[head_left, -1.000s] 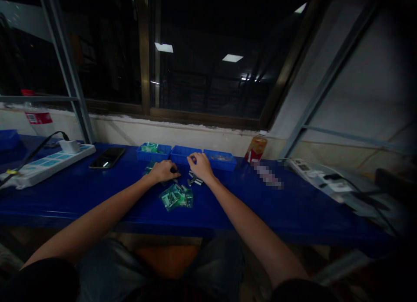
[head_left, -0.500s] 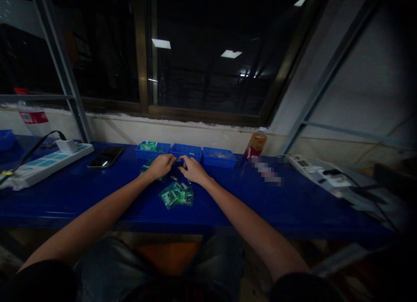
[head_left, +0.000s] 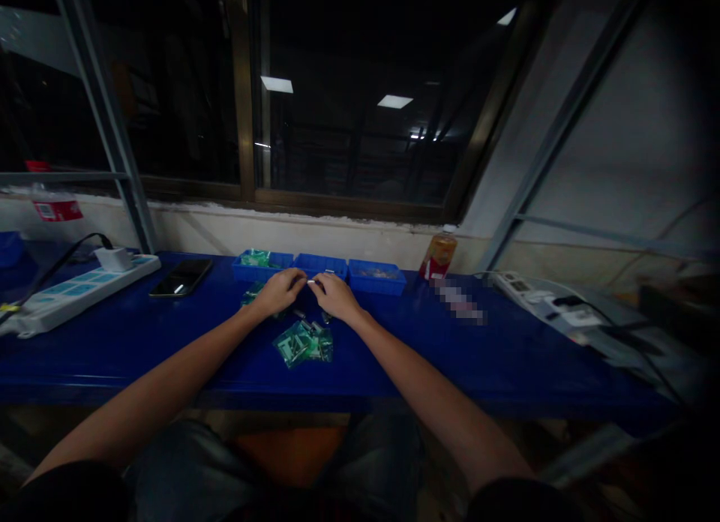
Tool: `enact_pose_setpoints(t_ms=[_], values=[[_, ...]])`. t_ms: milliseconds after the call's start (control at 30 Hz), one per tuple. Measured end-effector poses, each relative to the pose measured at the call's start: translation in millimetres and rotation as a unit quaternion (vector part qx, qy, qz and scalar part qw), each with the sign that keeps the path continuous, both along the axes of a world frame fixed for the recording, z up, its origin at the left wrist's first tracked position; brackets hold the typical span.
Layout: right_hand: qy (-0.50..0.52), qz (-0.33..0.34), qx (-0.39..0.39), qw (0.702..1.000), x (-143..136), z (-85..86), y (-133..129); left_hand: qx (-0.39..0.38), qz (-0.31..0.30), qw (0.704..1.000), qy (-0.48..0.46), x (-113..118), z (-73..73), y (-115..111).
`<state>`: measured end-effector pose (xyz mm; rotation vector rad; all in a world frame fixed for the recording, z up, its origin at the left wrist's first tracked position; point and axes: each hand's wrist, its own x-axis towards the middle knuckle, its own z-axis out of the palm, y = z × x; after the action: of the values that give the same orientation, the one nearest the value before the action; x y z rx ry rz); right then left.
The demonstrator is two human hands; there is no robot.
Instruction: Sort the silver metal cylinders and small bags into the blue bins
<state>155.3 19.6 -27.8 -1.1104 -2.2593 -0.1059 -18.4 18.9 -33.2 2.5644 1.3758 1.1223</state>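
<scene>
Blue trays (head_left: 376, 285), probable drink bottle (head_left: 440, 250) beyond hands (head_left: 337, 296)

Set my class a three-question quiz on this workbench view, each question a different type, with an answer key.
1. How many blue trays stand in the central row?
2. True or false: the phone lies between those trays and the white power strip on the left.
3. What is held between the left hand and the right hand?
A) the phone
B) a small pale piece
C) a drink bottle

Key: 1. three; 2. true; 3. B
</scene>
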Motion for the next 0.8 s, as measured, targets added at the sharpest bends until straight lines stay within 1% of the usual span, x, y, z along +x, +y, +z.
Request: enact_pose_setpoints(t_ms=[67, 133, 267, 367, 567, 700, 800], values=[[0.013, -0.013, -0.004, 1.0, 0.7, -0.2, 2.0, 0.021, -0.024, 0.999, -0.022, 0.5, -0.6, 0.5], [0.023, -0.014, -0.019, 0.999, 0.8, -1.2, 4.2, 0.023, -0.036, 0.999, -0.025, 0.9, -2.1, 1.8], [0.025, 0.019, -0.051, 0.998, 1.5, -1.5, 6.8, 0.016, -0.036, 0.999, -0.028, -0.3, -4.1, 4.6], [0.01, 0.048, -0.063, 0.997, 5.8, 2.8, 6.2, 0.014, -0.043, 0.998, -0.038, -3.0, -3.2, 6.0], [0.004, 0.074, -0.04, 0.996, 15.4, 13.4, 4.6, 0.005, -0.052, 0.998, -0.028, -5.3, 1.3, 5.0], [-0.017, 0.076, -0.038, 0.996, 14.4, 13.6, 4.4, 0.001, -0.041, 0.999, -0.007, -4.9, 3.9, 2.4], [-0.027, 0.075, -0.047, 0.996, 13.4, 12.5, 3.6, 0.0, -0.048, 0.999, 0.01, -5.9, 4.4, 2.1]])
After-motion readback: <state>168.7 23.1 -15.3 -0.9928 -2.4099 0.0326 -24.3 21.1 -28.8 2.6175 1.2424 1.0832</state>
